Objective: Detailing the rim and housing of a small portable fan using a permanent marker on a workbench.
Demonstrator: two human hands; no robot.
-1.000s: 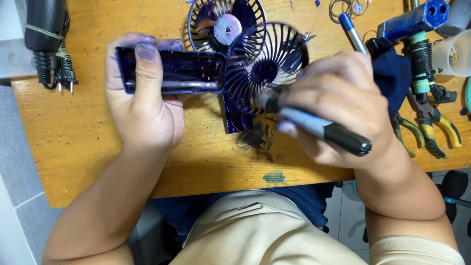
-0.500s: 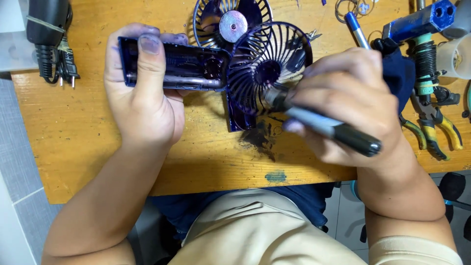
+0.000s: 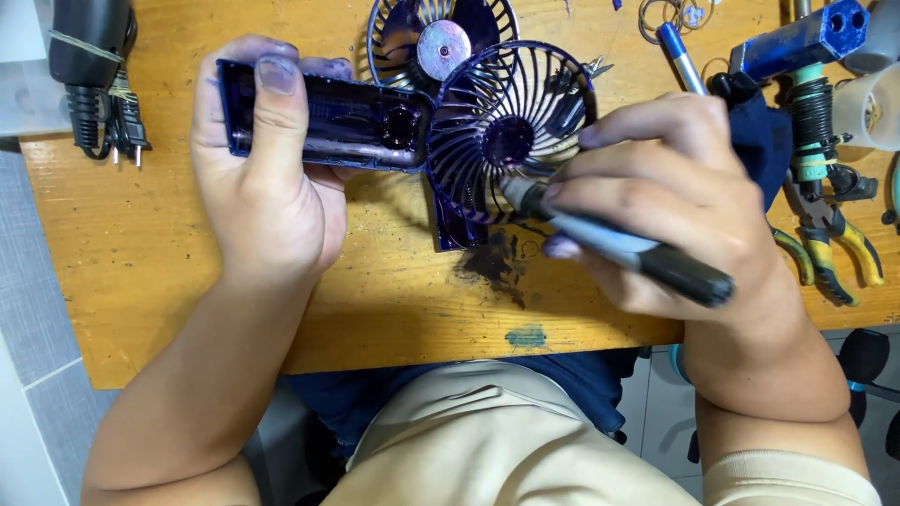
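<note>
On the wooden table (image 3: 187,281), toward its far middle, a small dark blue hand fan (image 3: 412,131) is held just above the surface. Left hand (image 3: 267,187) grips the fan's long open handle casing from beneath, fingers curled around it and thumb pressed flat across the top; fingertips carry dark stains. Right hand (image 3: 675,206) is closed around a black and grey marker pen (image 3: 619,248), fingers tight on the barrel, its tip set against the round slatted grille (image 3: 511,131) near the hub. A second grille with a silver centre disc (image 3: 445,47) lies on the table just beyond, partly hidden by the first. A dark ink smear (image 3: 492,262) marks the wood below the fan, and a small green patch (image 3: 528,335) sits near the table's near edge.

At far left lies a black device with bundled cord and plug (image 3: 103,94). At far right are a blue block-shaped tool (image 3: 797,42), a blue pen (image 3: 680,56), a dark blue cloth (image 3: 764,136), and pliers with yellow and black handles (image 3: 834,244). No packages, labels or signs can be made out.
</note>
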